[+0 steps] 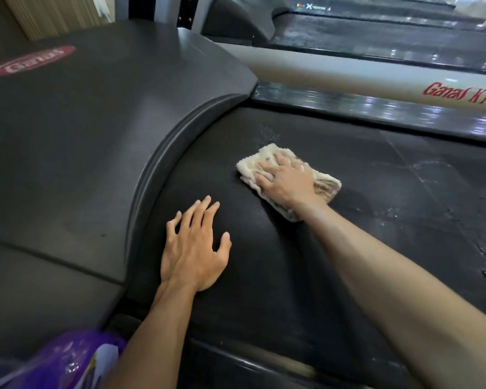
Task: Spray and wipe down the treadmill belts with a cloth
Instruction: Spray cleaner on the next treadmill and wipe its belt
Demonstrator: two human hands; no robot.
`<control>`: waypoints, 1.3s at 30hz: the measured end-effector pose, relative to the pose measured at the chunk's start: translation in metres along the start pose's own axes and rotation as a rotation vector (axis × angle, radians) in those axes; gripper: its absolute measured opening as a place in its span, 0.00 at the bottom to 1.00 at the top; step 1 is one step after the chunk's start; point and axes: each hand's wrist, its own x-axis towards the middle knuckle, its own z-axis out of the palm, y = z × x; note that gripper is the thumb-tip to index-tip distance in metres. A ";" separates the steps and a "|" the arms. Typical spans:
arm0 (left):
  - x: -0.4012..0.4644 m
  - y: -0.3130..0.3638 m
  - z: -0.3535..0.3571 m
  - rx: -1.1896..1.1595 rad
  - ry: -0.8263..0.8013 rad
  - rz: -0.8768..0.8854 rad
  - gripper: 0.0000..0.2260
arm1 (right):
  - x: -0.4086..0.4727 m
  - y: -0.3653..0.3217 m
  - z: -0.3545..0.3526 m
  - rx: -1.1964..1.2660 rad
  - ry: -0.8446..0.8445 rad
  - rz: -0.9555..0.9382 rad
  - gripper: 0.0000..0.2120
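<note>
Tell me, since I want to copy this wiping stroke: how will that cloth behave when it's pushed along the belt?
The cloth looks soft and floppy: its folded edges sag and bunch under the right hand. It probably drags rather than glides on the belt, where wet streaks show. It seems light and would likely crumple without a flat palm on it.

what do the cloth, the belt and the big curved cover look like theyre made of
Cloth: looks like cream terry towelling, with a looped, nubby pile and a soft folded edge. Belt: probably black rubber, matt with a fine grain, with wet streaks gleaming at the right. Cover: likely moulded grey plastic, with a smooth satin sheen and a ridged curved edge.
</note>
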 end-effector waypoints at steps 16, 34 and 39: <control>-0.001 0.002 -0.002 -0.008 -0.021 -0.018 0.39 | 0.013 -0.051 0.002 0.042 -0.026 0.009 0.26; 0.000 0.002 -0.005 -0.002 -0.044 -0.018 0.37 | 0.013 -0.069 0.003 0.008 -0.075 -0.212 0.20; -0.001 0.001 -0.004 0.001 -0.038 -0.015 0.38 | 0.001 -0.017 0.003 0.042 -0.043 -0.157 0.19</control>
